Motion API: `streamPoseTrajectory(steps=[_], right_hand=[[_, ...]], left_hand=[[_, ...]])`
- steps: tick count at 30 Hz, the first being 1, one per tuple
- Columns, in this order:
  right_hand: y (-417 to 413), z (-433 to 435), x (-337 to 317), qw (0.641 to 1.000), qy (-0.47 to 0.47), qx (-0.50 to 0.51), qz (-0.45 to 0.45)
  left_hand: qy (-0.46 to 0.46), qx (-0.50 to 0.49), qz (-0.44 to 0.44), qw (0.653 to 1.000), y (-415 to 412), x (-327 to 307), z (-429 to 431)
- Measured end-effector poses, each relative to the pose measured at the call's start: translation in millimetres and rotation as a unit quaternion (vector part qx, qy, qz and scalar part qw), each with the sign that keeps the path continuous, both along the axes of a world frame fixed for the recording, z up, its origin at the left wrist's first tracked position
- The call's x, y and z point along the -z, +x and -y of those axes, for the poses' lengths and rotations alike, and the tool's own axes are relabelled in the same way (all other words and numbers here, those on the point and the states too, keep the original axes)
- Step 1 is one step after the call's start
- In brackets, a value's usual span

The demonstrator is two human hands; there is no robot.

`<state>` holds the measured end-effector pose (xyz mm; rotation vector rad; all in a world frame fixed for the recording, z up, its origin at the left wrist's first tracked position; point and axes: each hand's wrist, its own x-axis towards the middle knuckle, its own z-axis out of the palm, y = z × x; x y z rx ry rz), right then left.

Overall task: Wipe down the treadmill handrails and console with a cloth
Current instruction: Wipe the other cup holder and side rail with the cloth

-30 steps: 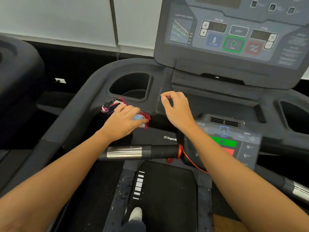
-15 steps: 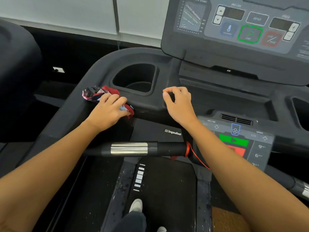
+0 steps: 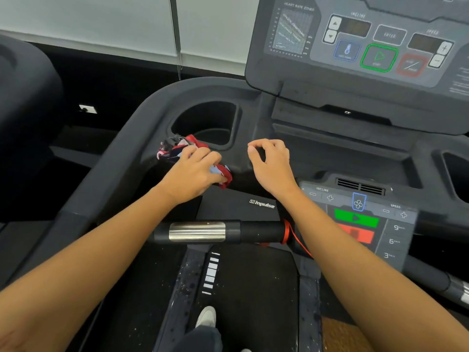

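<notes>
My left hand [image 3: 194,171] grips a crumpled red, black and light-blue cloth [image 3: 175,147] and presses it on the dark console deck [image 3: 142,148], just in front of the left cup holder [image 3: 205,123]. My right hand [image 3: 270,163] hovers or rests over the deck's middle with fingers loosely curled, holding nothing. The upper console panel [image 3: 355,47] with its buttons rises behind. A lower control pad [image 3: 360,219] sits under my right forearm. The front handrail bar [image 3: 198,231] with a silver sensor runs below both hands.
A red safety cord [image 3: 291,235] loops round the bar near my right wrist. The treadmill belt [image 3: 241,288] and my shoe [image 3: 206,316] lie below. Another dark machine [image 3: 22,97] stands at the left. A second cup holder [image 3: 456,174] sits at the right edge.
My left hand slid the cloth left along the deck edge, then back a little toward the cup holder. My right hand kept its place and pose.
</notes>
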<state>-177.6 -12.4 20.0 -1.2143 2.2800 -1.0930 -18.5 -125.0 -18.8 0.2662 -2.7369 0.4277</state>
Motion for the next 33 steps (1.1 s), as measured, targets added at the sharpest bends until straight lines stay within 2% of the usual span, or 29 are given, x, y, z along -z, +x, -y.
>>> streamPoseTrajectory(steps=[7,9,11,15,18,21,24,27,33], right_hand=[[2.2,-5.3,0.8,1.000,-0.014,-0.012,0.017],[4.4,-9.0,0.7,0.999,-0.028,-0.014,0.026],[8.3,-13.3,0.4,0.998,-0.049,-0.019,0.024],[22.4,-17.7,-6.1,0.994,-0.071,-0.070,0.044],[33.9,-16.7,-18.7,0.981,-0.084,-0.122,0.129],[43.8,-18.8,-36.0,0.953,-0.064,-0.173,0.240],[46.7,-25.0,-45.2,0.921,-0.068,-0.217,0.317],[49.6,-33.8,-46.4,0.904,-0.063,-0.247,0.342],[57.9,-51.1,-35.9,0.890,-0.048,-0.254,0.375]], left_hand=[[0.082,-0.050,-0.040,0.995,18.3,-5.3,9.7],[0.143,-0.084,-0.077,0.983,18.8,-7.5,8.2],[0.245,-0.132,-0.160,0.947,20.7,-15.3,9.8],[0.456,-0.134,-0.329,0.816,20.9,-52.4,3.0],[0.570,-0.099,-0.377,0.724,23.4,-77.2,-16.8],[0.664,-0.051,-0.373,0.646,27.5,-90.5,-41.6],[0.713,-0.021,-0.358,0.603,32.9,-95.4,-62.2],[0.758,-0.016,-0.350,0.550,41.1,-95.4,-78.0],[0.759,-0.077,-0.325,0.559,53.8,-92.1,-101.7]])
